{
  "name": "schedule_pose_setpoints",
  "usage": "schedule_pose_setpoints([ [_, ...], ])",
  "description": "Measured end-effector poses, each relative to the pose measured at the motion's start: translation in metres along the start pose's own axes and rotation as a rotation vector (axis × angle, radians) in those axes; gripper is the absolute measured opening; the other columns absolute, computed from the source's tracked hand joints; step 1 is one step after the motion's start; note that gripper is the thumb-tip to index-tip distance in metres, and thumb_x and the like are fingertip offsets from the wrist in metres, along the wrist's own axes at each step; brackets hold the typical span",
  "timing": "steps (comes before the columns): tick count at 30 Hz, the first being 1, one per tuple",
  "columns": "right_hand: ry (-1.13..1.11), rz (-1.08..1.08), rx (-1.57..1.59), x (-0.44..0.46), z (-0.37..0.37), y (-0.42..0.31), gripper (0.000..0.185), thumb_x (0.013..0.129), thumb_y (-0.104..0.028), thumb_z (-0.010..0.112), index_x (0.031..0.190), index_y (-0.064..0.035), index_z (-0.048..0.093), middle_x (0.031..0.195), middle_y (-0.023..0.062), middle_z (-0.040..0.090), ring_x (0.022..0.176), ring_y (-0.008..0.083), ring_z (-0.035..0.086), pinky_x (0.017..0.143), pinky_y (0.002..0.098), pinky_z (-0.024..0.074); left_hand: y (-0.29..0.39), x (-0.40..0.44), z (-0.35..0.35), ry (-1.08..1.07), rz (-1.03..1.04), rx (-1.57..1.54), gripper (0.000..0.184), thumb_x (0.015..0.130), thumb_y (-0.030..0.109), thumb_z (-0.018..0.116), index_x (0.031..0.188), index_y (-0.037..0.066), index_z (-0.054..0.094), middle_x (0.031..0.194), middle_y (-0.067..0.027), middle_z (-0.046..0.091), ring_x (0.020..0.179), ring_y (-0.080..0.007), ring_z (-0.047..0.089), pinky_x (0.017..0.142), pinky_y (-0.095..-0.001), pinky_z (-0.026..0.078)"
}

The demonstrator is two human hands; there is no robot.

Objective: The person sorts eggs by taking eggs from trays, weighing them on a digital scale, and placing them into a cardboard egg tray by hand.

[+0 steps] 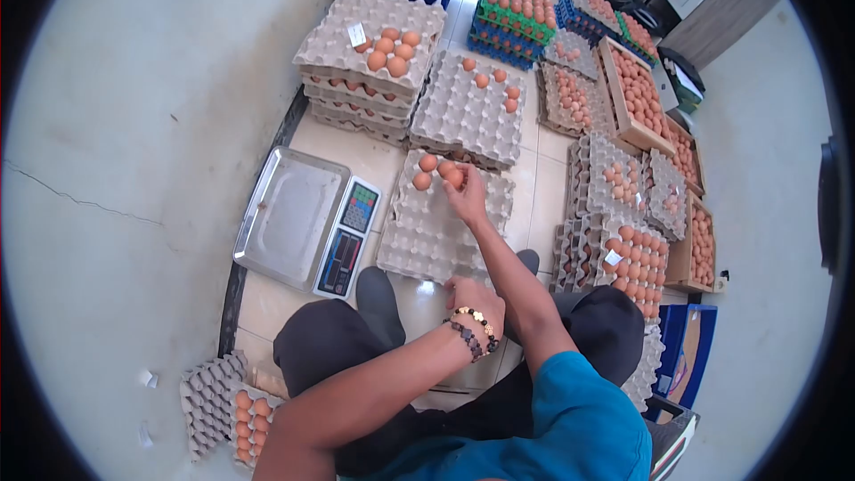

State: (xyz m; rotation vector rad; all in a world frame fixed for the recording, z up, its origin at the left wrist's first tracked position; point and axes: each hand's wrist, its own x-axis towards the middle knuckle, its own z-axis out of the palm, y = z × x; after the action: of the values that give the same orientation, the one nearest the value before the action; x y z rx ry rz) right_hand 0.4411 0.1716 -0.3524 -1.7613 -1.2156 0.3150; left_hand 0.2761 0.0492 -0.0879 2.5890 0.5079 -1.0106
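My right hand reaches over a grey cardboard egg tray on the floor in front of me. Its fingers are closed on a brown egg in the tray's far part. Beside it sit a few more brown eggs; the rest of the tray's visible cups hold none. Nearer to me, below the tray's front edge, is my left hand, with beaded bracelets at the wrist. Its fingers are curled in, and whatever they may hold is hidden.
A digital scale with a metal pan stands left of the tray. Beyond are a partly filled tray and a tall tray stack. Egg trays and wooden crates line the right. Another tray lies lower left.
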Motion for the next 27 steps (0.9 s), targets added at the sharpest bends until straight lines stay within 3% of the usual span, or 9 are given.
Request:
schedule_pose_setpoints([
  [3,-0.056,-0.075,-0.22,-0.013,-0.005,-0.029,0.046,0.077,-0.014,0.076,0.118,-0.005,0.056,0.104,0.0113,0.064,0.088,0.0263,0.064,0.077,0.0359,0.0527,-0.003,-0.003,-0.003,-0.002,0.002,-0.023,0.026,0.093,0.02,0.06,0.115,0.016,0.072,0.113,-0.0032,0.072,0.106,-0.0219,0.068,0.093,-0.0496,0.047],
  [4,-0.075,-0.054,-0.234,-0.014,-0.007,-0.037,0.037,0.076,-0.014,0.076,0.11,-0.0048,0.062,0.105,0.0128,0.064,0.089,0.0281,0.064,0.077,0.037,0.053,-0.002,-0.002,-0.003,-0.005,-0.004,-0.029,0.025,0.092,0.02,0.06,0.114,0.016,0.072,0.113,-0.0029,0.072,0.106,-0.0218,0.068,0.092,-0.0495,0.047],
  [8,0.027,0.018,0.023,-0.012,-0.001,-0.022,0.017,0.079,-0.012,0.07,0.093,-0.0037,0.069,0.096,0.0139,0.066,0.087,0.0294,0.064,0.079,0.0415,0.0515,-0.001,0.013,0.008,0.044,-0.007,-0.078,0.027,0.086,0.022,0.068,0.111,0.01,0.073,0.098,-0.006,0.073,0.086,-0.0289,0.069,0.088,-0.0528,0.047],
  [11,0.1,0.017,-0.263,0.008,-0.004,0.0,0.017,0.08,-0.014,0.067,0.094,-0.0041,0.07,0.095,0.0134,0.067,0.087,0.0287,0.064,0.079,0.0401,0.0516,0.001,0.005,-0.003,0.019,0.0,-0.018,0.021,0.092,0.018,0.061,0.108,0.018,0.074,0.105,0.0001,0.074,0.101,-0.02,0.069,0.089,-0.0482,0.047],
  [14,0.074,0.074,-0.344,0.024,-0.001,-0.008,0.018,0.08,-0.017,0.069,0.094,-0.007,0.075,0.095,0.0132,0.068,0.09,0.0297,0.063,0.083,0.0405,0.0504,0.001,0.003,-0.006,0.049,-0.005,0.01,0.02,0.091,0.018,0.061,0.106,0.018,0.075,0.102,0.0014,0.074,0.098,-0.0185,0.07,0.087,-0.0471,0.047],
  [20,-0.033,0.058,-0.256,0.035,0.014,-0.018,0.017,0.081,-0.017,0.069,0.094,-0.0085,0.077,0.097,0.0123,0.069,0.095,0.0311,0.064,0.087,0.0414,0.0498,0.001,0.006,-0.006,0.036,0.009,-0.034,0.019,0.088,0.016,0.063,0.103,0.018,0.075,0.1,0.0009,0.074,0.098,-0.0181,0.07,0.083,-0.0465,0.048],
  [23,-0.041,0.156,-0.195,0.036,0.013,-0.022,0.017,0.081,-0.018,0.069,0.093,-0.0091,0.077,0.097,0.0107,0.069,0.096,0.0294,0.064,0.085,0.0407,0.0503,-0.002,0.005,-0.001,0.063,0.02,-0.059,0.018,0.088,0.016,0.062,0.101,0.016,0.075,0.099,-0.0007,0.074,0.098,-0.0194,0.07,0.083,-0.0448,0.048],
  [27,-0.038,0.124,-0.281,0.033,0.008,-0.022,0.015,0.081,-0.018,0.068,0.09,-0.0103,0.077,0.093,0.0089,0.067,0.093,0.0274,0.063,0.082,0.041,0.0506,-0.002,-0.008,0.009,0.229,-0.019,-0.107,0.016,0.086,0.015,0.062,0.097,0.012,0.073,0.096,-0.0049,0.073,0.095,-0.0208,0.069,0.08,-0.0397,0.047],
])
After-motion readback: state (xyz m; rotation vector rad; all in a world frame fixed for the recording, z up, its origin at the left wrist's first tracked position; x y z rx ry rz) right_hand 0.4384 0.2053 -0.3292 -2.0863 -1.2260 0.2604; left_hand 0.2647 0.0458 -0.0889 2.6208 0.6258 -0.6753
